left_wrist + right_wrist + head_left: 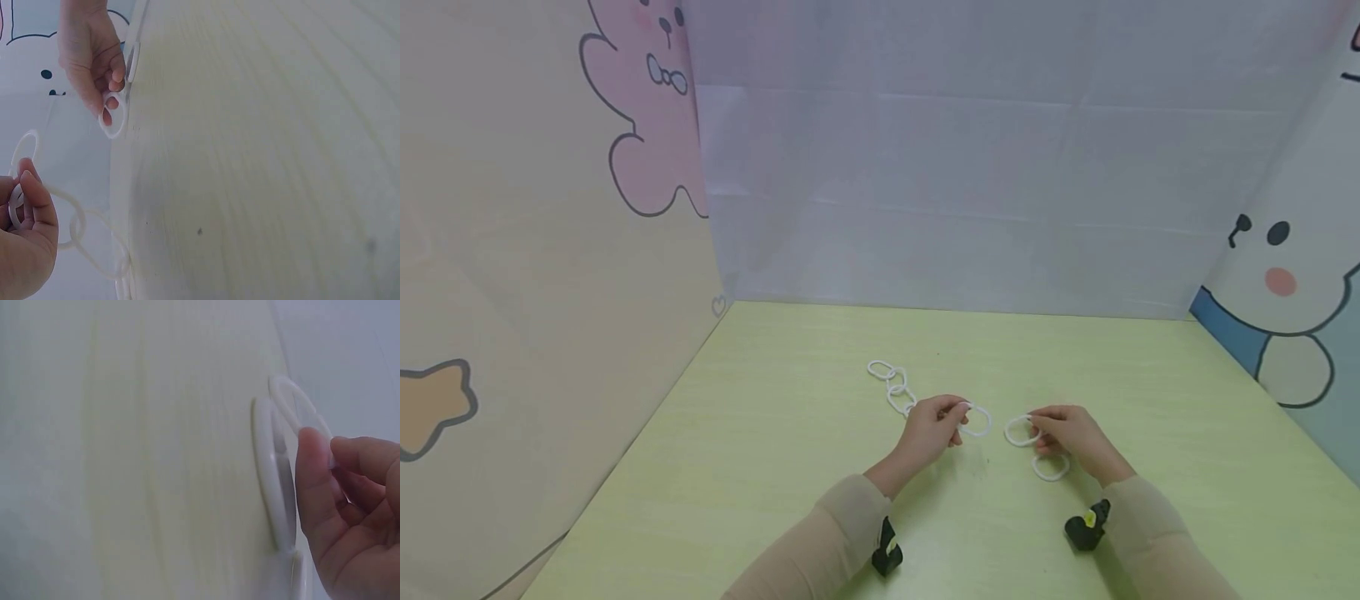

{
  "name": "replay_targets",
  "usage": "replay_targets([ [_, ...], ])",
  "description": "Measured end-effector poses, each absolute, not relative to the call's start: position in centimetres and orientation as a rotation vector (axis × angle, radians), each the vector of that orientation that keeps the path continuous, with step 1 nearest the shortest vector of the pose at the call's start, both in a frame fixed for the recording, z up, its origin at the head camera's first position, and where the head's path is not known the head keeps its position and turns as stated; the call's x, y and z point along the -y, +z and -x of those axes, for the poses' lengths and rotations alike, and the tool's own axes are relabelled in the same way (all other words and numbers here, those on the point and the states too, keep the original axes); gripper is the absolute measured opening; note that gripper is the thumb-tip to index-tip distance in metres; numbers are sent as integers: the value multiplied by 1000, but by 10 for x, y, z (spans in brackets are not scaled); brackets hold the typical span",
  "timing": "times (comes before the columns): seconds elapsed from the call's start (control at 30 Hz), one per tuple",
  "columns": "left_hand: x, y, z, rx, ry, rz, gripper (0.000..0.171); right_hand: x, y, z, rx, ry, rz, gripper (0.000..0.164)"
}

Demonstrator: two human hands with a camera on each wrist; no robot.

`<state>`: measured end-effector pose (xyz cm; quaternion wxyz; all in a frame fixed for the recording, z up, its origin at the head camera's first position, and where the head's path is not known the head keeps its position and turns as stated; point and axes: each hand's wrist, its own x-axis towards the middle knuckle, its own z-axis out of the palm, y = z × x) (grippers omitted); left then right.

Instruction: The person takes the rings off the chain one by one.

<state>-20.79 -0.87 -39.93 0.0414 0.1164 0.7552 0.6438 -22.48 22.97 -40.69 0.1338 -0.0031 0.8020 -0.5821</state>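
Observation:
My left hand (pixel 931 427) pinches a white oval chain link (pixel 989 422) between thumb and fingers. From that hand a chain of joined white links (pixel 895 389) trails back over the table; the left wrist view shows several links (pixel 76 228) hanging beside the fingers. To the right, apart from the chain, my right hand (pixel 1072 437) holds a single white link (pixel 1007 437) between thumb and forefinger. Below it another loose link (pixel 1051 480) lies on the table. In the right wrist view, the held link (pixel 279 384) rises tilted above a link (pixel 265 472) lying on the tabletop.
The pale yellow-green table (pixel 760 467) meets a whitish cloth backdrop (pixel 925 208) at the far edge. Cartoon-printed sheets (pixel 535 292) stand along the sides. Black wrist cameras (pixel 1084 531) hang under both sleeves, close to the tabletop.

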Motion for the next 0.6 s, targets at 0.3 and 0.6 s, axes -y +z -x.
replay_targets([
  [0.3,10,-398,207,-2326,1960,-372,21,-230,-407,225,-2336,-1655,-14,31],
  [0.6,11,-400,208,-2344,1947,-380,23,-229,-406,225,-2369,-1581,-56,29],
])
